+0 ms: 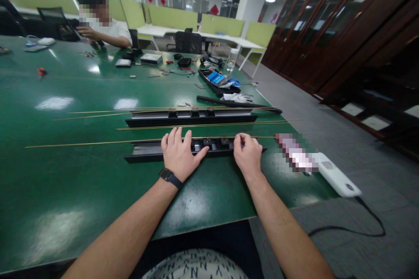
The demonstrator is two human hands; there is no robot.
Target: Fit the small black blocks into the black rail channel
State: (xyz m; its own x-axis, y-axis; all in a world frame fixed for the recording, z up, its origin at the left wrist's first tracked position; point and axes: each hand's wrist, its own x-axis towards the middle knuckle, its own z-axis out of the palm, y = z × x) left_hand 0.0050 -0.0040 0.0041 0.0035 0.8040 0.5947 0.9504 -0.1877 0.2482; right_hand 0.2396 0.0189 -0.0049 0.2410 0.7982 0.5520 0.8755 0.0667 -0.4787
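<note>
My L hand (179, 157) is palm down over the near black channel (147, 152), fingers spread & pointing to the far side, thumb stuck out to the R. My R hand (248, 152) is at the R part of the same channel, fingers curled, thumb & index close together by the channel's far edge; can't tell if they're pinching anything.

The channel lies L to R on the near part of the green table (98, 174), w/ small black blocks (207, 142) inside btwn my hands. A long thin brass rod (81, 144) runs along its far edge & sticks out well past its L end.

Just beyond: a couple more thin rods (147, 128), then a second black channel (193, 120), roughly parallel, w/ rods across its far side too. Farther back, R of ctr: a black strip (262, 108), white gloves (237, 97) & a black tray (212, 86) w/ blue stuff in it.

To the R, near the table edge: a white device (338, 175) w/ a black cable (376, 216), next to a blurred-out reddish item (294, 152). Far L, a person in a white top (116, 32) sits at the table.
</note>
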